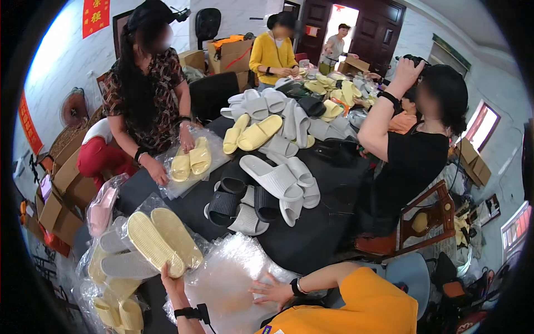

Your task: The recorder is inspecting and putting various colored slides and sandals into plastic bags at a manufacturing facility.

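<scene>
Holding that pair of pale-yellow ribbed slippers (153, 245) by the near end, your left grip (173, 283) is clenched around them, while your right grip (271, 292) is flat with fingers spread, grasping nothing, pressed onto the crinkly clear plastic bags (227, 270). So the slippers sit up and to the left of your left grip, long axis slanting from upper left down toward your fingers, and the bags are right beside them on the right. Left is obviously the nearer one; right is well apart from the slippers. Can't tell whether there's film around the pair. Just left of them you've got grey slippers (127, 265), and the heap of grey and black slippers (266, 192) is farther up the dark-covered surface (328, 220).
</scene>
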A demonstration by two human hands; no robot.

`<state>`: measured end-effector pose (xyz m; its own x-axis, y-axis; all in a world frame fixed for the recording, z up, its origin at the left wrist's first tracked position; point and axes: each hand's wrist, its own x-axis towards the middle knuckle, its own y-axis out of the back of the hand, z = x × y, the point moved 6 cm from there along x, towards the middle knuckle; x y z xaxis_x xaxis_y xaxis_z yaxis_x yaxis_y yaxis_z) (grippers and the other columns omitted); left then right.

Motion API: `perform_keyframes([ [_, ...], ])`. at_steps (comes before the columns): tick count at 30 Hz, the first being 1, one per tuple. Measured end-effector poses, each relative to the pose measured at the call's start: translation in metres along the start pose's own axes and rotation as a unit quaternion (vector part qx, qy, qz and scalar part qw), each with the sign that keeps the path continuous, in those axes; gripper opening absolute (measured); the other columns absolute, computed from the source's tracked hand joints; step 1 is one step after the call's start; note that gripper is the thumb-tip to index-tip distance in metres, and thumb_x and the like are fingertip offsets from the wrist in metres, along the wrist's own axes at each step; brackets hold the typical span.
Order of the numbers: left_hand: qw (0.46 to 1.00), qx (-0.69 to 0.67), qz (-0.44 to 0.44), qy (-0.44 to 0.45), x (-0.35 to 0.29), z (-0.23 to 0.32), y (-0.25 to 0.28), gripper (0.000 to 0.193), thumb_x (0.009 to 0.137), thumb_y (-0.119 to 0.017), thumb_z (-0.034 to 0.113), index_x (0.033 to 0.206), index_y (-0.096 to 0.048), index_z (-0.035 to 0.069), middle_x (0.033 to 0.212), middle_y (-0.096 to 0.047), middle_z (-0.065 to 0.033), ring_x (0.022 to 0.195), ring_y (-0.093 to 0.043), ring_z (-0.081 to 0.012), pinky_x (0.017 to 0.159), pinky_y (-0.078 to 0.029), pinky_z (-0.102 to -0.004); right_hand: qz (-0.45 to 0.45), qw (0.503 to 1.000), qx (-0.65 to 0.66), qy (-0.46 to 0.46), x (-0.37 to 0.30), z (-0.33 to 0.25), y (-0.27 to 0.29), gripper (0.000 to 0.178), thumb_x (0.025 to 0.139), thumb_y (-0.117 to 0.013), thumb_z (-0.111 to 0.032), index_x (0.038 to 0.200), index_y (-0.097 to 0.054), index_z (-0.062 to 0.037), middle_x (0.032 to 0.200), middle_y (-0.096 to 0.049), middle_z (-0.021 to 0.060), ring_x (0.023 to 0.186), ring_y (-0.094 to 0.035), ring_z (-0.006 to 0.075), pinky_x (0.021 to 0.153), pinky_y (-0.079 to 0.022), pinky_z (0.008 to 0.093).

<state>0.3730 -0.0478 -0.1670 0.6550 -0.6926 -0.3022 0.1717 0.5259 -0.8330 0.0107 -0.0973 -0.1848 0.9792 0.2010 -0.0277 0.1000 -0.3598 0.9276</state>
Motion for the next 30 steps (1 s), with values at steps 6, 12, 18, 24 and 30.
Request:
perform_keyframes([
  [6, 0.999, 0.008, -0.010, -0.043, -0.047, 0.033, -0.048, 0.040, 0.083, -0.055, 0.019, 0.119, -0.048, 0.001, 0.115, -0.056, -0.0144, 0.103, -0.055, -0.0293, 0.087, -0.046, -0.0458, -0.138, 0.989, 0.019, -0.048, 0.007, -0.006, 0.014, 0.105, 0.051, -0.070, -0.058, 0.139, -0.024, -0.0252, 0.148, 0.003, 0.0123, 0.135, 0.008, 0.0351, 0.089, 0.003, 0.0735],
  [12, 0.989, 0.103, -0.042, -0.097, -0.121, 0.087, -0.089, 0.047, 0.080, -0.056, 0.014, 0.123, -0.043, 0.000, 0.115, -0.055, -0.0136, 0.101, -0.056, -0.0276, 0.086, -0.048, -0.0418, -0.075, 0.996, 0.033, -0.034, 0.001, -0.005, 0.014, 0.107, 0.052, -0.071, -0.058, 0.140, -0.020, -0.0263, 0.149, 0.005, 0.0109, 0.136, 0.008, 0.0330, 0.092, 0.004, 0.0714],
  [18, 0.965, 0.194, -0.065, -0.166, -0.199, 0.105, -0.118, 0.056, 0.074, -0.058, 0.013, 0.125, -0.037, 0.000, 0.115, -0.052, -0.0127, 0.101, -0.055, -0.0250, 0.087, -0.047, -0.0379, -0.158, 0.986, 0.012, -0.059, 0.004, -0.010, 0.027, 0.106, 0.054, -0.069, -0.059, 0.141, -0.017, -0.0265, 0.148, 0.004, 0.0110, 0.135, 0.011, 0.0333, 0.091, -0.001, 0.0725],
  [24, 0.829, 0.511, -0.057, -0.219, -0.259, 0.096, -0.137, 0.043, 0.070, -0.059, 0.010, 0.109, -0.050, -0.004, 0.109, -0.052, -0.0106, 0.093, -0.056, -0.0191, 0.073, -0.047, -0.0313, -0.164, 0.985, 0.028, -0.045, 0.006, -0.010, 0.025, 0.107, 0.056, -0.069, -0.060, 0.141, -0.016, -0.0245, 0.148, 0.005, 0.0127, 0.134, 0.013, 0.0350, 0.090, 0.002, 0.0727],
  [30, 0.451, 0.833, -0.146, -0.287, -0.293, -0.013, -0.136, 0.049, 0.062, -0.064, 0.001, 0.109, -0.054, 0.007, 0.118, -0.053, -0.0148, 0.111, -0.047, -0.0321, 0.097, -0.035, -0.0443, -0.174, 0.981, 0.071, -0.045, 0.003, -0.002, 0.008, 0.105, 0.056, -0.069, -0.061, 0.141, -0.020, -0.0230, 0.147, -0.009, 0.0158, 0.134, -0.004, 0.0390, 0.097, -0.009, 0.0656],
])
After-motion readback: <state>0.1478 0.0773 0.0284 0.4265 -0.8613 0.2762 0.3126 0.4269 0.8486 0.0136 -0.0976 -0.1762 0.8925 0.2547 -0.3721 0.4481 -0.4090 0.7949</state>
